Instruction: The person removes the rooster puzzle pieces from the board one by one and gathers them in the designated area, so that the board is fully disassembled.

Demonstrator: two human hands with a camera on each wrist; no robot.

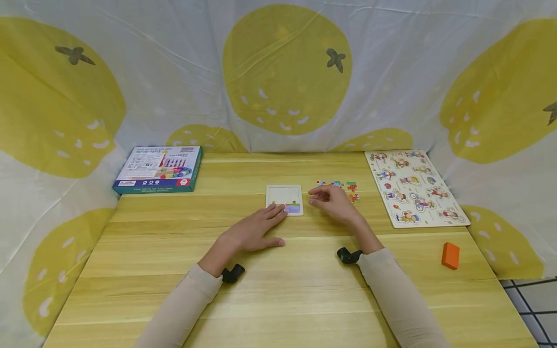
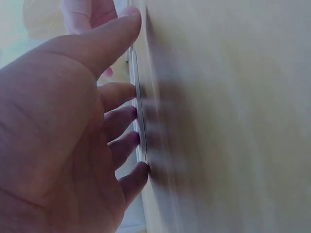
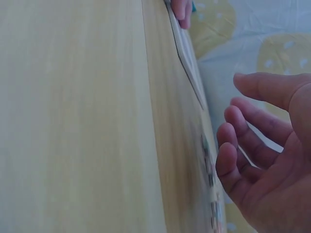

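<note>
A small square puzzle tray (image 1: 284,194) with a pale rim lies in mid-table in the head view. Pieces with a purple and green picture (image 1: 295,208) fill its lower part. My left hand (image 1: 254,229) rests its outstretched fingers on the tray's lower left edge, thumb spread out over the table. To the right of the tray, my right hand (image 1: 334,203) hovers with loosely bent fingers. The right wrist view shows a gap between its thumb (image 3: 265,87) and fingers, with nothing in it. Several loose colourful jigsaw pieces (image 1: 351,186) lie behind and beside that hand, partly hidden by it.
At the back left lies a flat boxed toy set (image 1: 158,169). A white peg board with cartoon figures (image 1: 415,188) is at the back right. An orange block (image 1: 450,255) stands near the table's right edge. A fruit-printed cloth (image 1: 287,67) hangs round the wooden table (image 1: 287,299).
</note>
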